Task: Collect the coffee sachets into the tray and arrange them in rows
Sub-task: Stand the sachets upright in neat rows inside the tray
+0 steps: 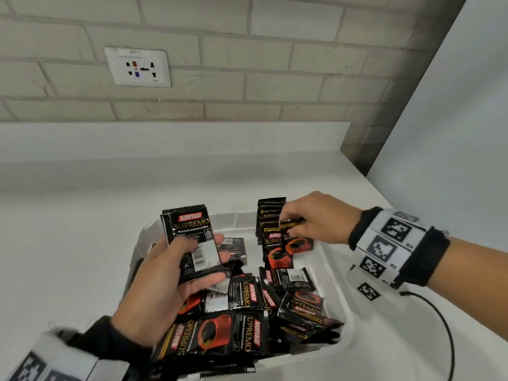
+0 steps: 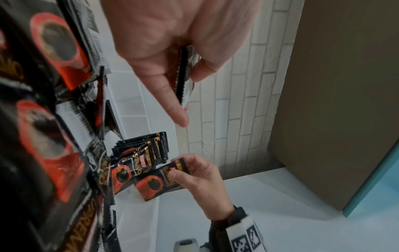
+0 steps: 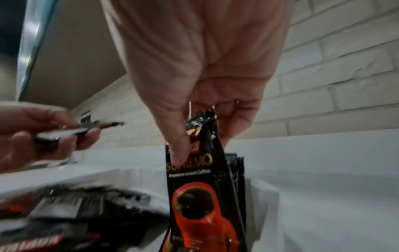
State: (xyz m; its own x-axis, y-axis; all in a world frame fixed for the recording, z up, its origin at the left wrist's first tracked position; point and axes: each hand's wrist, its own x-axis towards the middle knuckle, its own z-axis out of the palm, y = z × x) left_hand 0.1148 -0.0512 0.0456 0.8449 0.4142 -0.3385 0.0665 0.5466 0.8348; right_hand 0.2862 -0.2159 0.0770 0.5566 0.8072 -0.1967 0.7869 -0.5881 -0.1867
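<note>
A white tray (image 1: 327, 266) on a white counter holds a loose pile of black-and-red Kopiko coffee sachets (image 1: 247, 312). At its far right, a row of sachets (image 1: 270, 213) stands on edge. My left hand (image 1: 217, 257) is raised over the tray's left side and grips a small stack of sachets (image 1: 192, 232), barcode side up. My right hand (image 1: 288, 229) pinches the top of one sachet (image 1: 298, 244) right beside the row. In the right wrist view this sachet (image 3: 194, 187) hangs upright from my thumb and fingers. The left wrist view shows the stack's edge (image 2: 182, 73) between thumb and fingers.
A wall socket (image 1: 137, 67) sits on the pale brick wall behind the counter. A white panel (image 1: 453, 133) rises on the right. A black cable (image 1: 442, 325) runs from my right wrist band across the counter beside the tray.
</note>
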